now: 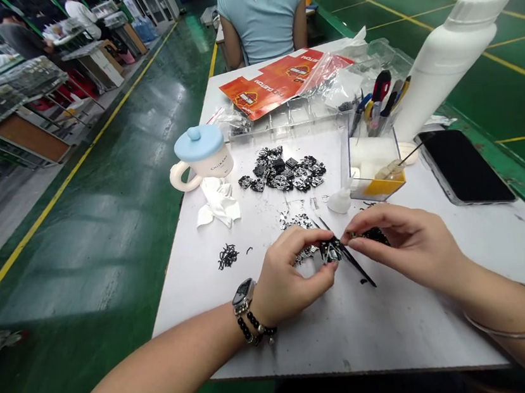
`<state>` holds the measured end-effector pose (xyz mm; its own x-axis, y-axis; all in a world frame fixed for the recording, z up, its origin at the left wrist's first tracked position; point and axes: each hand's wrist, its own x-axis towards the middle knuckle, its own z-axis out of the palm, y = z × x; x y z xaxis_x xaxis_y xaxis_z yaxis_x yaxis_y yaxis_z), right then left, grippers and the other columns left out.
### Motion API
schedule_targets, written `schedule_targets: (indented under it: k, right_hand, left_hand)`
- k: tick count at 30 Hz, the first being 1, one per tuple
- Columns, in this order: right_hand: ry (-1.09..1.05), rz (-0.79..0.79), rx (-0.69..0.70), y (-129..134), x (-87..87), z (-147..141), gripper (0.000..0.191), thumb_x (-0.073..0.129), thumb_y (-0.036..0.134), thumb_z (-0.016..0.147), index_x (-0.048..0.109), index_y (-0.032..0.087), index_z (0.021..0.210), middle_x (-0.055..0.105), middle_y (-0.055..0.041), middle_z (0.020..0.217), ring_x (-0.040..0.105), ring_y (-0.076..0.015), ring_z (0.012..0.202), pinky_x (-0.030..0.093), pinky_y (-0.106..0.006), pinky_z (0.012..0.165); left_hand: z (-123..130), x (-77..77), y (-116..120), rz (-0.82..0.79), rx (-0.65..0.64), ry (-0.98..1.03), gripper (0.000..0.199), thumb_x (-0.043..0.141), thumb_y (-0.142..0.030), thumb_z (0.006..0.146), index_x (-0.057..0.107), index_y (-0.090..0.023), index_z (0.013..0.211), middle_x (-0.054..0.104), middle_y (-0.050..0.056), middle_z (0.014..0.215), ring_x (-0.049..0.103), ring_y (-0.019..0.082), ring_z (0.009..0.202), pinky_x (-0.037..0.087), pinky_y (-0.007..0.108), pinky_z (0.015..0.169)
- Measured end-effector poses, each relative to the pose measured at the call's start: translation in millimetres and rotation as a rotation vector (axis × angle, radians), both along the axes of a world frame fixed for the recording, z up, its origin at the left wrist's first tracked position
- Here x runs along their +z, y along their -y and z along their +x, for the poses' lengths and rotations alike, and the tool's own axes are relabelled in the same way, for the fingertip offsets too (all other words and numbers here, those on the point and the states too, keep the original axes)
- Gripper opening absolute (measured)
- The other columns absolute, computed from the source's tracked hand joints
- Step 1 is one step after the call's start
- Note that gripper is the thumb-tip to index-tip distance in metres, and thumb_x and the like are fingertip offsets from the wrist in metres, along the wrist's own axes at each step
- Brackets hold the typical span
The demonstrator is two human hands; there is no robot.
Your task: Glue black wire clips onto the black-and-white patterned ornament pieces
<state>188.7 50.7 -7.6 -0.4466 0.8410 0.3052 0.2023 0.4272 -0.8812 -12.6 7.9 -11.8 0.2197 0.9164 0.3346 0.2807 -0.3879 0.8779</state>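
Left hand pinching part; tools in box.

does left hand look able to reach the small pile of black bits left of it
Probably yes: only a stray bit and tabletop lie between the left hand and the pile, though its fingers hold a small part.

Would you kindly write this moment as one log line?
left hand: holds small dark part | right hand: close beside it, grasp unclear | tweezers: between hands
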Motion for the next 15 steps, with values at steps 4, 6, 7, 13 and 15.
schedule_targets:
  k: [4,6,7,13,15]
  right_hand:
    - [-0.072,-0.140,0.115,-2.7,0.9,-2.2,0.011,0.068,0.021,0.080,0.067,0.027,0.089,0.062,0.0007,0.081,0.057,-0.0119,0.075,0.048,-0.025,0.068]
    - [-0.097,-0.192,0.139,-4.0,1.3,-3.9,0.010,0.069,0.022,0.079,0.068,0.026,0.088,0.060,-0.0004,0.080,0.056,-0.0123,0.074,0.048,-0.026,0.068]
    - [-0.105,-0.217,0.141,-4.3,1.2,-4.7,0.010,0.070,0.023,0.079,0.069,0.025,0.088,0.059,-0.0009,0.080,0.056,-0.0126,0.074,0.048,-0.027,0.067]
    - [-0.180,-0.290,0.119,-3.7,0.4,-9.0,0.009,0.073,0.025,0.076,0.071,0.023,0.084,0.060,-0.0020,0.076,0.057,-0.0136,0.072,0.047,-0.027,0.063]
    - [-0.182,-0.295,0.114,-3.4,0.2,-9.4,0.009,0.073,0.026,0.075,0.071,0.023,0.083,0.060,-0.0023,0.075,0.057,-0.0139,0.071,0.047,-0.027,0.062]
  left_hand:
    - [0.0,0.0,0.8,-0.057,-0.016,0.079,0.034,0.065,-0.014,0.075,0.060,-0.016,0.109,0.054,0.006,0.090,0.057,0.016,0.084,0.055,0.031,0.077]
    - [0.0,-0.2,1.2,-0.090,-0.031,0.151,0.036,0.065,-0.012,0.076,0.059,-0.018,0.111,0.051,0.005,0.093,0.057,0.015,0.087,0.055,0.030,0.082]
    - [0.1,-0.4,1.2,-0.107,-0.039,0.184,0.036,0.064,-0.012,0.077,0.059,-0.018,0.112,0.050,0.005,0.095,0.057,0.014,0.089,0.055,0.030,0.084]
    - [0.5,-3.3,1.1,-0.162,-0.080,0.285,0.040,0.066,-0.011,0.076,0.060,-0.022,0.114,0.045,0.005,0.104,0.057,0.015,0.097,0.054,0.029,0.091]
    - [0.6,-3.8,0.9,-0.158,-0.081,0.289,0.040,0.067,-0.010,0.075,0.061,-0.022,0.113,0.044,0.006,0.108,0.057,0.016,0.099,0.055,0.029,0.092]
